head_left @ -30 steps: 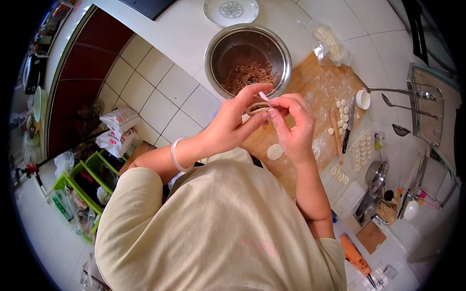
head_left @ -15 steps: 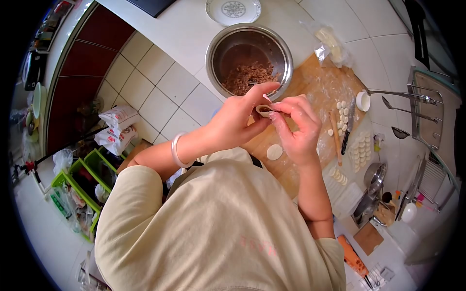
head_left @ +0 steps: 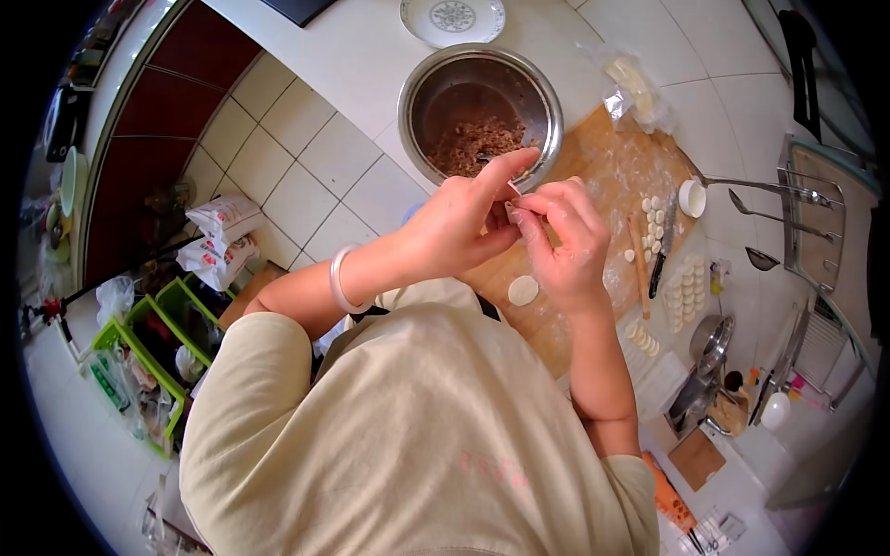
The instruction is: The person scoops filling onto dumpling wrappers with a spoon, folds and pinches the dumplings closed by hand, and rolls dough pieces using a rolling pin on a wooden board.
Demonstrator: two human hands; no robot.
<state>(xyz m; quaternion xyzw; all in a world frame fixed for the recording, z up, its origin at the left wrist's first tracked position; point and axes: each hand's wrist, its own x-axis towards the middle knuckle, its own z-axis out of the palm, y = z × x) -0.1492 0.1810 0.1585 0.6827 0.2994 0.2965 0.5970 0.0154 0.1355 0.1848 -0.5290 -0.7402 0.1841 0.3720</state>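
Note:
My left hand (head_left: 464, 221) and my right hand (head_left: 567, 248) meet above the wooden board, near the metal bowl (head_left: 408, 139). Both are closed, their fingertips pinching together the edge of a dumpling (head_left: 509, 213) that the fingers mostly hide. The left index finger stretches forward over it. Minced filling (head_left: 477, 144) lies in the bowl, with a utensil partly visible in it. Below my hands, one round dough wrapper (head_left: 523, 290) rests flat on the board (head_left: 593, 167).
To the right are a rolling pin (head_left: 640, 264), a knife (head_left: 662, 255), small dough pieces (head_left: 653, 211), a small white bowl (head_left: 692, 197) and rows of dumplings (head_left: 686, 292). A patterned plate (head_left: 452, 17) and bagged dough (head_left: 635, 88) sit farther back. Green baskets (head_left: 144, 357) stand at left.
The dumpling's opening, with filling showing, was visible before; my fingers now cover it. My right fingers have closed in over its edge. The view has shifted slightly.

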